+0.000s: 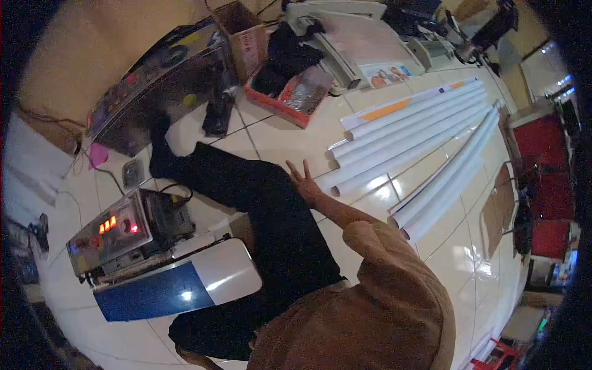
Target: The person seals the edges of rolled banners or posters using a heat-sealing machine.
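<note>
Spreading apart beside the black trousers (280, 222), the fingers of the right hand (301, 180) are seen released, with nothing held in them; whether the palm is pressed on the tiled floor (265, 137) cannot be told. The left hand (196, 359) is only partly shown at the bottom edge, and its finger state cannot be told. Close by the right fingers, the ends of the white rolls (394, 160) are laid on the tiles, with another bundle of rolls (441, 194) set apart at a slant. Beyond the legs, the machine (117, 246) is stood with its red digits lit, and its blue-and-white panel (179, 285) is turned toward the body. Farther out, a red-walled box (275, 109) is placed near the striped sheet (388, 110). A pause between grips is suggested; for a roll to be taken, the right arm would have to be extended and the fingers closed around the near end.
</note>
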Demonstrator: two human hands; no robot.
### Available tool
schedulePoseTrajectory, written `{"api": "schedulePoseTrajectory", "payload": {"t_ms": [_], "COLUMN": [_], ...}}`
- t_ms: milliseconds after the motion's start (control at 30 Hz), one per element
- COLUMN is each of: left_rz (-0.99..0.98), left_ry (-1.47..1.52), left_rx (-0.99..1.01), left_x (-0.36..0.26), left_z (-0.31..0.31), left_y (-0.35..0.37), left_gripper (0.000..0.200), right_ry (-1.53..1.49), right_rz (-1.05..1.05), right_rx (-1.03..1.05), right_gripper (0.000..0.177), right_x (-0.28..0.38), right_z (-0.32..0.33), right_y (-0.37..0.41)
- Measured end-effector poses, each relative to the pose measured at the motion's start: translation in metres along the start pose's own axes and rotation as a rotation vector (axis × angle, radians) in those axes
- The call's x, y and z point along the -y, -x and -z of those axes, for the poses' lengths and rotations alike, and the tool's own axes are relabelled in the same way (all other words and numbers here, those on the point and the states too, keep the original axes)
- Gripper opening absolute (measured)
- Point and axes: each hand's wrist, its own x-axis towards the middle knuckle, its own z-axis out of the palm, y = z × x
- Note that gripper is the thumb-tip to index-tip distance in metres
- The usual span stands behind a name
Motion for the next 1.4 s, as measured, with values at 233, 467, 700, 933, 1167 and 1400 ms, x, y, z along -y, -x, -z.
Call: {"api": "schedulePoseTrajectory", "payload": {"t_ms": [233, 467, 700, 933, 1167, 1400], "left_rz": [0.011, 0.037, 0.045, -0.109, 0.207, -0.042], "left_ry": [0.005, 0.005, -0.105, -0.499, -0.069, -0.157], "left_rx": [0.089, 0.148, 0.181, 0.077, -0.05, 0.009], "left_x": [-0.008, -0.019, -0.021, 0.018, -0.017, -0.013], "left_z": [-0.025, -0.044, 0.008, 0.03, 0.022, 0.022], "left_y": [-0.008, -0.003, -0.008, 0.006, 0.013, 0.004], "left_gripper": [0.045, 0.039, 0.033, 0.041, 0.064, 0.061], "right_ry": [-0.254, -0.345, -0.442, -0.284, -0.205, -0.298], "right_rz": [-0.563, -1.139, -1.764, -1.661, -1.32, -1.429], "right_rx": [0.231, 0.198, -0.015, -0.012, 0.029, 0.153], "right_gripper": [0.094, 0.094, 0.093, 0.089, 0.091, 0.091], "right_x": [-0.07, -0.095, -0.086, -0.156, -0.158, -0.153], "right_z": [0.04, 0.016, -0.037, -0.064, -0.029, -0.036], "right_y": [0.049, 0.114, 0.088, 0.132, 0.127, 0.03]}}
